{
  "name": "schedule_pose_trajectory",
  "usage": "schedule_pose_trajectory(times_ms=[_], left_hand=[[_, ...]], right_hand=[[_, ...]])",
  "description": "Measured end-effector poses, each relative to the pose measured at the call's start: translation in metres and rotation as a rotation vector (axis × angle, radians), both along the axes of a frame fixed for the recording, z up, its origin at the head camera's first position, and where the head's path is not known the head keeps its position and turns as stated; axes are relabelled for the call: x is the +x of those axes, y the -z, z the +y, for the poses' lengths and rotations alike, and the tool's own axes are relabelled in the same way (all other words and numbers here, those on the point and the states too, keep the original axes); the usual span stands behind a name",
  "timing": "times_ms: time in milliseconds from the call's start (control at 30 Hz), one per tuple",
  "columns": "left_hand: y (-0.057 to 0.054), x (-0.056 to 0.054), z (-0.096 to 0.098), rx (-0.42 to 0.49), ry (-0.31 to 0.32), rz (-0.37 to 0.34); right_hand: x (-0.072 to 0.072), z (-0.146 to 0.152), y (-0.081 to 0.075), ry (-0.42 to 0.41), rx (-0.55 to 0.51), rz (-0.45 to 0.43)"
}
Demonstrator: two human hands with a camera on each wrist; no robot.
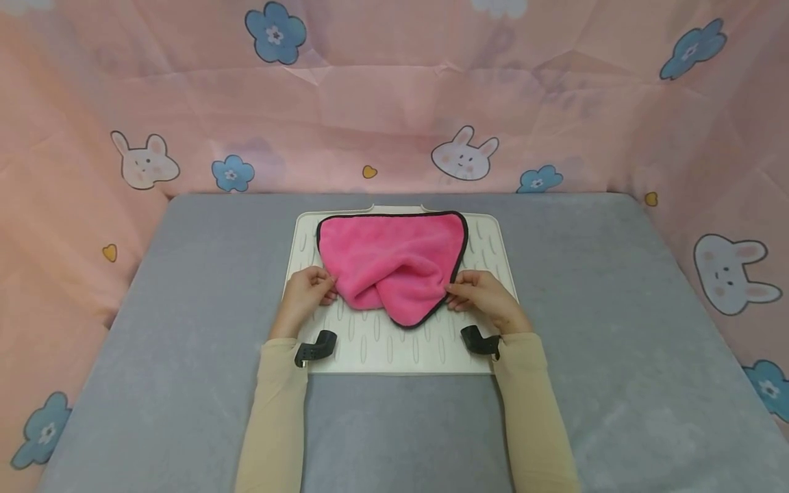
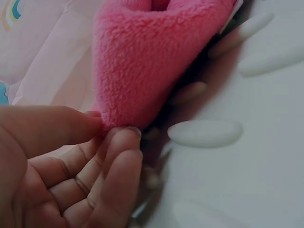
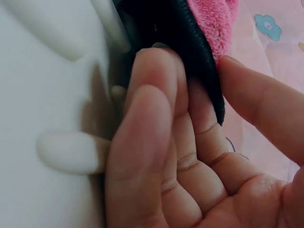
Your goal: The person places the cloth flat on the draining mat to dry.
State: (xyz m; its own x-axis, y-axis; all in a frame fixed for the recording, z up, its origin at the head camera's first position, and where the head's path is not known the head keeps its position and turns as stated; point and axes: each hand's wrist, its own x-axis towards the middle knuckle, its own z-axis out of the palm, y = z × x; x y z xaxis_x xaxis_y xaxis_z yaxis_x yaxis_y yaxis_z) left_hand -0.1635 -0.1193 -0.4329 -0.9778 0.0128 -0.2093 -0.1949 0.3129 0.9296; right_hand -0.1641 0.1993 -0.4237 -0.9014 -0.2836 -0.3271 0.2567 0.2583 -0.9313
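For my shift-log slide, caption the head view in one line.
Left hand and right hand pinch opposite sides of a rumpled, dark-edged pink cloth on an off-white mat.

Reads as fluffy matt pile on the pink cloth (image 1: 357, 246), woven on its black edging (image 3: 202, 57) — looks like smooth matt plastic, ridged, on the cream board (image 1: 364, 356) — shows short-napped fabric on the grey tabletop (image 1: 203, 329).
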Motion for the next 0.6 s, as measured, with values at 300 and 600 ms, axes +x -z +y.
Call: schedule_pose_trajectory(times_ms=[300,600], left_hand=[[-0.0001,0.0008,-0.0011,0.061,-0.053,-0.026],[0.0011,-0.0006,-0.0014,0.186,-0.113,-0.051]], right_hand=[[-0.0011,0.0003,0.0021,0.066,-0.03,0.022],[-0.0007,0.0087,0.0012,0.208,-0.167,0.071]])
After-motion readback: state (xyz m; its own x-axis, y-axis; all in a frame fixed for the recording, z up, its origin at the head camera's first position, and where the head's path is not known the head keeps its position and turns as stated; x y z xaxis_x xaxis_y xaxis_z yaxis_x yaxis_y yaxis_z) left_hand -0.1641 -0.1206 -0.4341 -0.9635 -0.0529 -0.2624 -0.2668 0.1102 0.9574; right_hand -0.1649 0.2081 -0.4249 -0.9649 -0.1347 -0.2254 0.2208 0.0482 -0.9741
